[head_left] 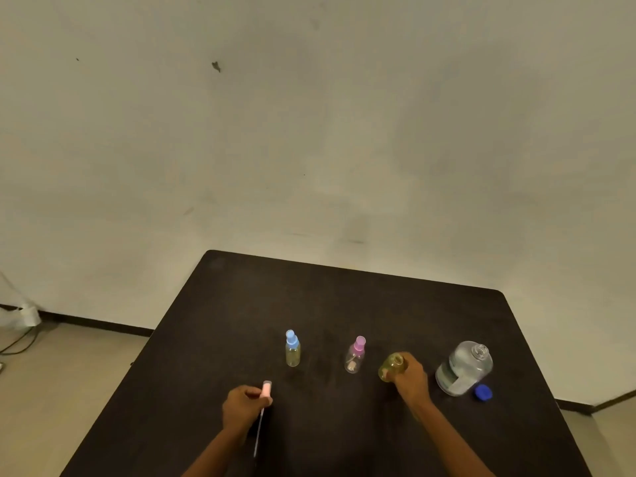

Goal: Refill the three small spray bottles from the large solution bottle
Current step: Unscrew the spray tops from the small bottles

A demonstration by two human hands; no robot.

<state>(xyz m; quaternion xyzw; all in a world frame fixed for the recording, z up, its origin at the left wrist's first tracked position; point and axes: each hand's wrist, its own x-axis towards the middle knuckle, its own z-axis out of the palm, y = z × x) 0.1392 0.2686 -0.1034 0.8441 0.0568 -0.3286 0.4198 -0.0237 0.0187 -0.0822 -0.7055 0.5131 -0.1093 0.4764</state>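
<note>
On the black table (pixel 344 297) stand a small bottle with a blue spray top (pixel 292 349) and one with a pink-purple spray top (pixel 355 356). My right hand (pixel 411 378) grips a third small, uncapped bottle (pixel 390 366) with yellowish contents, upright on the table. My left hand (pixel 242 407) holds that bottle's pale pink spray head (pixel 266 390), its dip tube hanging down toward me. The large clear solution bottle (pixel 463 368) stands open at the right, its blue cap (pixel 483 393) lying beside it.
The table's far edge runs close to a plain wall. Bare floor lies to the left, with cables and a white object (pixel 24 316) by the baseboard. The table's right edge is just past the large bottle.
</note>
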